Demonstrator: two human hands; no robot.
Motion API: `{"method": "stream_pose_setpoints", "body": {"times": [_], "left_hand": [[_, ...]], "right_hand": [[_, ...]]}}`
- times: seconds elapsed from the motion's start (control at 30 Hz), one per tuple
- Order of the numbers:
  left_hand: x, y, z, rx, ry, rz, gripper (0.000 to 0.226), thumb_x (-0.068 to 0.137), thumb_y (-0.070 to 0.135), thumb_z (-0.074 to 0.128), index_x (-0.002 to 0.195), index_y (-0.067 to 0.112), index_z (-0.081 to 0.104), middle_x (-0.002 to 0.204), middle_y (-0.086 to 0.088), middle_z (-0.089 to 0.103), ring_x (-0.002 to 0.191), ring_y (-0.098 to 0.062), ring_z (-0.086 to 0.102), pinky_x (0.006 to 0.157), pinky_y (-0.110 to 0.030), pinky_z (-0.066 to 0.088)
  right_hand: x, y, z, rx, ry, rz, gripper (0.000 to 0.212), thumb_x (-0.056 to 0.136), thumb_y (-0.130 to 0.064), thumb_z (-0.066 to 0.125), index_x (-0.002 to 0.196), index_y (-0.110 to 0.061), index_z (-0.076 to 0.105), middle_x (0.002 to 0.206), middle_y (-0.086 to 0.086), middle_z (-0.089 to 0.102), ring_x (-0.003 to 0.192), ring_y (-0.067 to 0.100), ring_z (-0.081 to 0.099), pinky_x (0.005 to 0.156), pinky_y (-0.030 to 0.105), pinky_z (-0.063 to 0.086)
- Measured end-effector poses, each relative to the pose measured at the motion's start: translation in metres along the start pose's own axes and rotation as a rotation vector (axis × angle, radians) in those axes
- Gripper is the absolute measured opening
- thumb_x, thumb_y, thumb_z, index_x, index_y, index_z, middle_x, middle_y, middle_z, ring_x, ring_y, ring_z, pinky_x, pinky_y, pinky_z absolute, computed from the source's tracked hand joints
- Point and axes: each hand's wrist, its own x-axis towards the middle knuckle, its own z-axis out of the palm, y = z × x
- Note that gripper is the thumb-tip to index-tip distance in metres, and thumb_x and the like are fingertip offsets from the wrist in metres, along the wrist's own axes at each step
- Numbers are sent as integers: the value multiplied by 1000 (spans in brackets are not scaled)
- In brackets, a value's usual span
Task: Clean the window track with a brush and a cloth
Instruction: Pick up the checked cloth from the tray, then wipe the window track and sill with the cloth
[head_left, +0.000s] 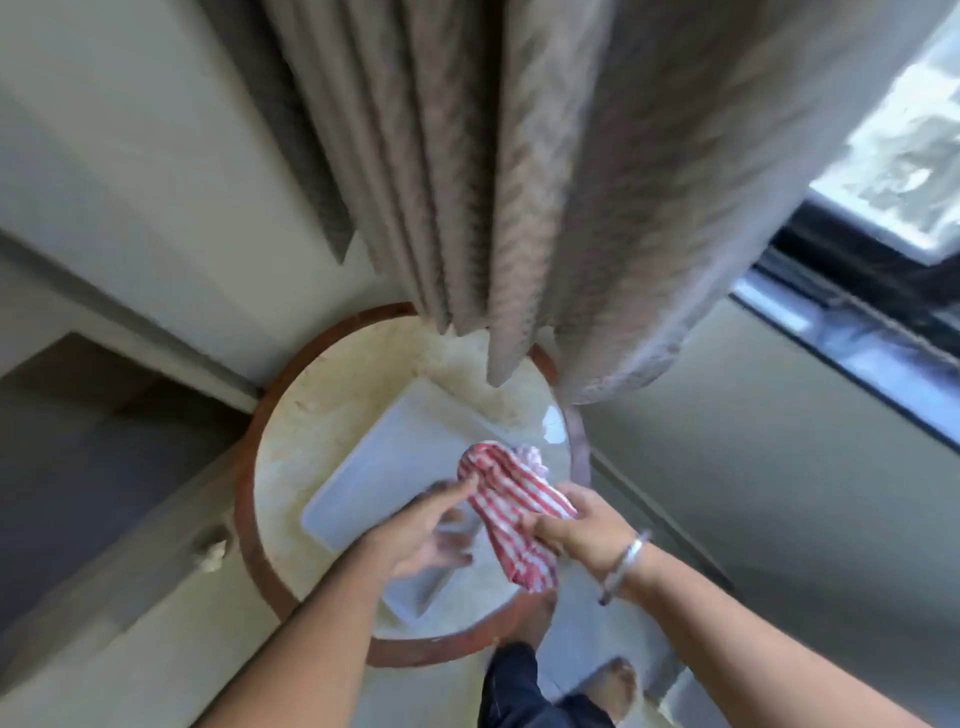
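We're gathering the red-and-white striped cloth (511, 506) above the white plastic tray (384, 467): right hand (576, 530) gripping it, left hand (423, 530) pinching its edge. Next, probably carry it to the track.

Whole view smeared by motion blur. Left hand (421, 530) fingers blurred; grip unclear. Tray (395, 467) partly hidden under both hands and cloth (511, 512). Curtain (519, 182) covers the counter (322, 415) far rim. Window track (852, 332) cut off at right edge, possibly dusty.

Soft daylight from the window (904, 156) at right, heavy motion blur, wide-angle bending at edges.
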Motion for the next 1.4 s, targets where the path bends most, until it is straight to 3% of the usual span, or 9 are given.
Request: {"method": "stream_pose_setpoints", "body": {"times": [0.17,0.27,0.4,0.53,0.73,0.8,0.9,1.1,1.4], "left_hand": [[-6,25,166,-86,-482,54,59,95,51,49,131,5,60,129,-19,63,121,-33,60,109,-47,43],[-17,56,253,19,-412,227,51,95,32,58,129,-6,58,132,-30,58,122,-37,57,109,-55,41],[-32,105,321,337,-319,458,35,92,28,66,108,-3,67,92,-17,67,78,-26,62,66,-31,53],[-37,161,347,332,-217,649,18,88,23,72,95,7,69,80,-7,71,64,-15,66,58,-29,56],[5,189,311,1113,441,1380,37,98,29,51,133,20,57,136,-1,57,131,-21,49,111,-39,38],[24,198,299,1541,426,1278,56,102,42,40,153,21,32,163,-9,25,150,-31,21,121,-46,20],[44,207,279,1884,457,1157,69,101,53,30,158,19,13,167,-12,2,152,-36,6,122,-50,11],[54,222,258,1835,553,1144,77,100,59,17,158,9,7,165,-19,-3,152,-41,0,123,-54,4],[62,184,350,1451,568,1292,85,98,57,22,153,2,-13,162,-25,-13,151,-36,-13,123,-51,-8]], "right_hand": [[-109,-6,-102,163,307,-89,51,61,-26,85,99,-1,63,93,18,70,83,25,63,79,41,51],[-156,-16,-140,111,585,-184,48,60,-43,85,98,-22,65,101,9,74,85,15,71,75,33,57],[-172,-47,-172,-64,912,-398,55,74,-26,83,121,-31,54,113,-13,66,98,5,66,86,24,52],[-146,-89,-190,-356,1067,-556,47,85,-16,60,132,-23,57,123,8,60,110,16,57,101,15,36],[-94,-109,-196,-850,985,-119,56,87,-25,56,142,-27,43,152,17,26,112,40,57,93,45,49],[-88,-102,-195,-1106,1057,-40,60,84,-31,54,141,-16,44,156,15,30,129,39,47,105,46,39],[-81,-96,-194,-1344,1074,-166,62,79,-29,54,137,-8,51,151,14,43,137,37,42,113,50,31],[-59,-107,-201,-1372,752,-158,82,90,-43,51,155,-14,10,160,17,20,145,39,21,116,54,19],[-90,-86,-232,-1303,858,-69,74,88,-39,42,154,-17,16,156,8,31,142,29,28,119,43,17]]}}
